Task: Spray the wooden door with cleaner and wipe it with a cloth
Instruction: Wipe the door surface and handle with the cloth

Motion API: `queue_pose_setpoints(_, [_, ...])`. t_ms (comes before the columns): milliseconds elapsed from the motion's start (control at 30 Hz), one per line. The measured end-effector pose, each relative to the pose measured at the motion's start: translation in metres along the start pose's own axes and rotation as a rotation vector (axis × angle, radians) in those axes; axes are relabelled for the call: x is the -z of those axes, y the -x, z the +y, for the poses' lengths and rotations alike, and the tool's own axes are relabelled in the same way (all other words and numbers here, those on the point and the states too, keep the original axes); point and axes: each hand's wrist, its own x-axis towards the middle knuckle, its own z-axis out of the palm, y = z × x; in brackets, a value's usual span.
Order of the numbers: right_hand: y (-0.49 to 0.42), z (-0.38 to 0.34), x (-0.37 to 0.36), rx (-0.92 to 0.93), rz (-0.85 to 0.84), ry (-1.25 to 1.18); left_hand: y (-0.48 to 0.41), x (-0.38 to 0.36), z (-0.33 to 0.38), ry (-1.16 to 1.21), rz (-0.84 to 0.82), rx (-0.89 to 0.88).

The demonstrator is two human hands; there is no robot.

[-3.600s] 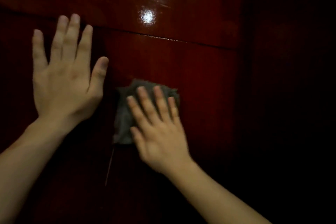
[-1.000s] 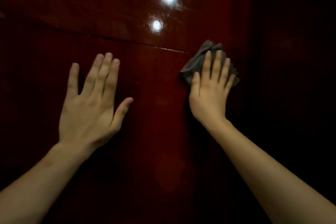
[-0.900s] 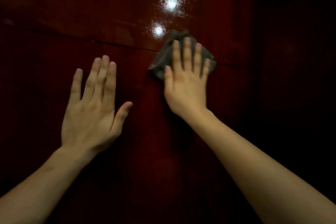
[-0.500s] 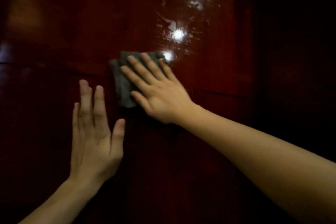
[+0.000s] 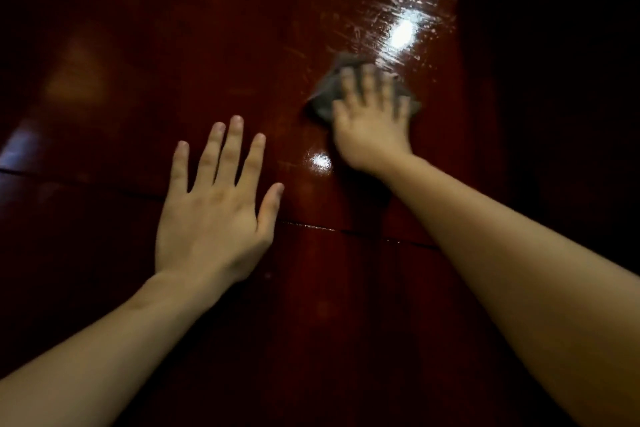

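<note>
A glossy dark red wooden door [image 5: 242, 28] fills the view, with wet streaks and light glare near its upper right. My right hand [image 5: 372, 125] presses a grey cloth [image 5: 327, 94] flat against the door with straight, spread fingers; the hand and cloth are blurred. My left hand [image 5: 214, 215] lies flat on the door lower down and to the left, fingers spread, holding nothing. No spray bottle is in view.
A thin horizontal groove [image 5: 363, 234] crosses the door just under my left palm. The door's right edge [image 5: 457, 114] borders a dark, unlit area. Bright reflections sit at the upper right [image 5: 401, 33] and between my hands [image 5: 320, 161].
My right hand has slid the cloth from the middle of the door up and to the right, toward the glare. My left hand has spread its fingers wider on the door.
</note>
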Motion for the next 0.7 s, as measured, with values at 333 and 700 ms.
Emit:
queue_pose_setpoints(333, [-0.031, 0.017, 0.014, 0.160, -0.019, 0.036, -0.003, -0.004, -0.001, -0.055, 0.033, -0.005])
queue_pose_setpoints(700, [-0.003, 0.076, 0.015, -0.262, 0.031, -0.028, -0.001, 0.004, -0.003, 0.059, -0.019, -0.013])
